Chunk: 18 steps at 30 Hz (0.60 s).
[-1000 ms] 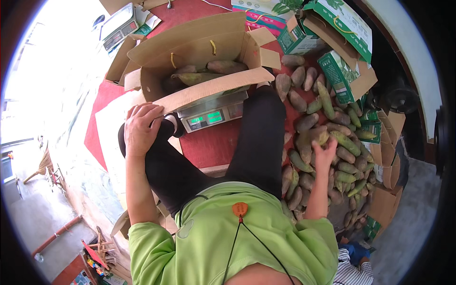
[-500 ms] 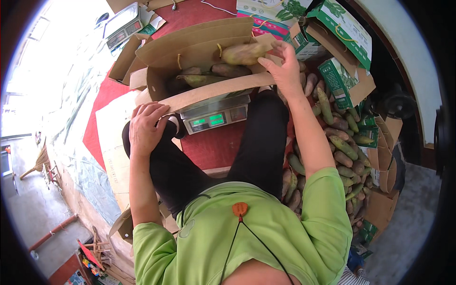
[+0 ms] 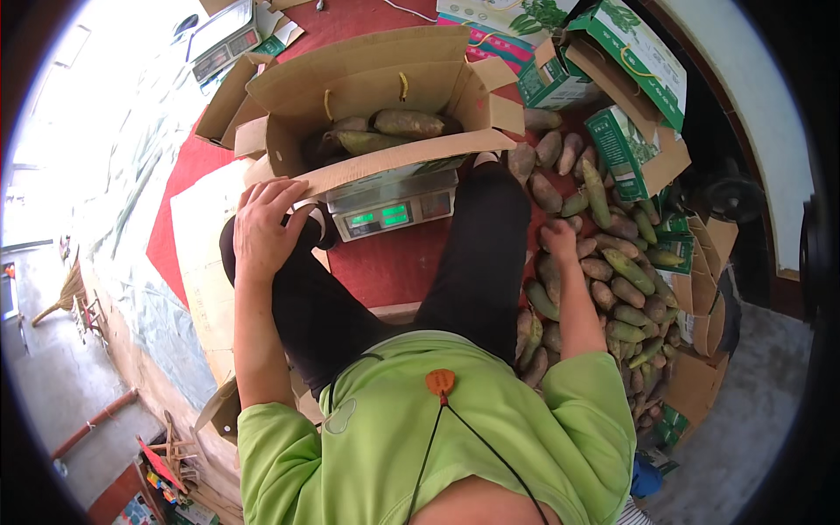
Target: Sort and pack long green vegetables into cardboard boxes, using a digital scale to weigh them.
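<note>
A cardboard box (image 3: 359,58) with raised flaps and yellow cord handles stands on a digital scale (image 3: 394,217) whose display glows green. Inside lie several radishes (image 3: 408,123), green to purplish brown. My left hand (image 3: 265,226) grips the left end of the box's near flap, thumb below and fingers over the edge. Down at the right, my right hand (image 3: 558,238) is at the near-left side of a heap of radishes (image 3: 626,267). Its fingers are curled downward and partly hidden, so what they hold cannot be made out.
Green and white cartons (image 3: 621,144) stand open behind the heap, with torn cardboard (image 3: 704,271) along its right. A second scale (image 3: 224,44) is at the far left on the red surface (image 3: 394,271). Flat cardboard (image 3: 206,236) lies beside my left arm.
My right hand has let go of a radish in the box and moved down right to the heap. That radish now lies among the others. My left hand stays on the flap.
</note>
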Each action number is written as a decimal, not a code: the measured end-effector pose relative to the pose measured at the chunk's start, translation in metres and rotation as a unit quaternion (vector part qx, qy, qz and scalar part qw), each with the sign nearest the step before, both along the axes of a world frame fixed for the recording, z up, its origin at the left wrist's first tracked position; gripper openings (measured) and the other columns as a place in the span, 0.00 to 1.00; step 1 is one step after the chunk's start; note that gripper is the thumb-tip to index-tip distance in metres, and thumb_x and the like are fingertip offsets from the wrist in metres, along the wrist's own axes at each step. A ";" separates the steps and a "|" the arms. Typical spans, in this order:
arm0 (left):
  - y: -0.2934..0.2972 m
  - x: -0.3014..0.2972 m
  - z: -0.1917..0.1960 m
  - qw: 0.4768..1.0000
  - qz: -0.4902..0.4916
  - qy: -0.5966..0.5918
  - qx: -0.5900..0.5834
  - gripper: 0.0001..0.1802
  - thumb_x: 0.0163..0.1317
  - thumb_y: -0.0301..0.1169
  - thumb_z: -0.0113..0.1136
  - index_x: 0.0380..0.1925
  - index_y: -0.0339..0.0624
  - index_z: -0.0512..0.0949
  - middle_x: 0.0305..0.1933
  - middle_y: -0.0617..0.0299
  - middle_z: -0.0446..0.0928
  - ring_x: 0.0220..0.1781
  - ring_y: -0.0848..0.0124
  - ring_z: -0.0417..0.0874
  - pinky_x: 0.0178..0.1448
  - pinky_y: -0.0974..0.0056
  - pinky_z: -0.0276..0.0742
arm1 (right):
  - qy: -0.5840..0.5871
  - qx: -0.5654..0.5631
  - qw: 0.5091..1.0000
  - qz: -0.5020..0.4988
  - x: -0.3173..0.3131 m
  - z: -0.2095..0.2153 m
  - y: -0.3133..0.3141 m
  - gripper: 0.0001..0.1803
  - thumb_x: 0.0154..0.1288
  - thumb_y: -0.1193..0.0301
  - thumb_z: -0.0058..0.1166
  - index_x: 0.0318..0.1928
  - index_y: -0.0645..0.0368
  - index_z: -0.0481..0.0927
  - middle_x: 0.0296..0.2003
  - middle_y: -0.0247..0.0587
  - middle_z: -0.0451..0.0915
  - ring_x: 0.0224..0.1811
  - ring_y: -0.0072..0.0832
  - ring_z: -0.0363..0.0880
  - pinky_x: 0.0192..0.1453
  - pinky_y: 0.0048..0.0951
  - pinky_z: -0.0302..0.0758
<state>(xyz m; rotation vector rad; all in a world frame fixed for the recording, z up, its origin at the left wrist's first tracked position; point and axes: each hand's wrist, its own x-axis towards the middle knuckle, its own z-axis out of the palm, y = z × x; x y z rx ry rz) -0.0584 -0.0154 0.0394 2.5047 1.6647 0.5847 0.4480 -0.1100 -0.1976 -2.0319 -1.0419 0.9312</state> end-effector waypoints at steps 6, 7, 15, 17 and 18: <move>-0.001 -0.003 0.002 0.999 0.015 -0.028 -0.014 0.16 0.50 0.33 0.66 0.40 0.42 0.81 0.44 0.59 0.80 0.52 0.61 0.77 0.59 0.57 0.67 | -0.049 -0.125 0.991 -0.009 0.005 -0.047 -0.042 0.13 0.56 0.73 0.59 0.43 0.63 0.80 0.31 0.35 0.80 0.34 0.24 0.78 0.38 0.28 0.75; 0.000 -0.002 0.001 0.998 0.022 -0.060 -0.018 0.16 0.51 0.32 0.66 0.41 0.42 0.81 0.44 0.58 0.80 0.52 0.60 0.78 0.58 0.58 0.68 | -0.065 -0.125 0.990 -0.022 0.015 -0.060 -0.045 0.13 0.56 0.73 0.59 0.43 0.62 0.80 0.31 0.35 0.80 0.34 0.25 0.78 0.36 0.29 0.75; 0.024 -0.048 0.006 0.896 0.215 -0.365 -0.130 0.11 0.63 0.28 0.57 0.43 0.35 0.80 0.45 0.57 0.82 0.48 0.66 0.81 0.55 0.67 0.72 | 0.028 -0.099 0.992 -0.069 0.019 -0.037 0.038 0.13 0.58 0.71 0.59 0.44 0.61 0.79 0.33 0.37 0.80 0.34 0.25 0.78 0.31 0.27 0.73; 0.035 -0.075 -0.010 0.890 0.210 -0.373 -0.155 0.15 0.65 0.35 0.56 0.46 0.37 0.79 0.47 0.57 0.81 0.51 0.66 0.80 0.55 0.65 0.70 | 0.054 -0.123 0.986 -0.097 0.004 -0.017 0.065 0.14 0.58 0.71 0.60 0.45 0.60 0.79 0.34 0.38 0.80 0.34 0.25 0.78 0.30 0.26 0.73; 0.041 -0.078 -0.015 0.856 0.262 -0.390 -0.216 0.19 0.64 0.40 0.55 0.49 0.38 0.78 0.49 0.57 0.80 0.53 0.66 0.78 0.56 0.63 0.69 | 0.083 -0.055 0.993 -0.066 0.001 -0.015 0.074 0.14 0.58 0.70 0.59 0.45 0.60 0.78 0.35 0.37 0.80 0.34 0.25 0.78 0.31 0.26 0.72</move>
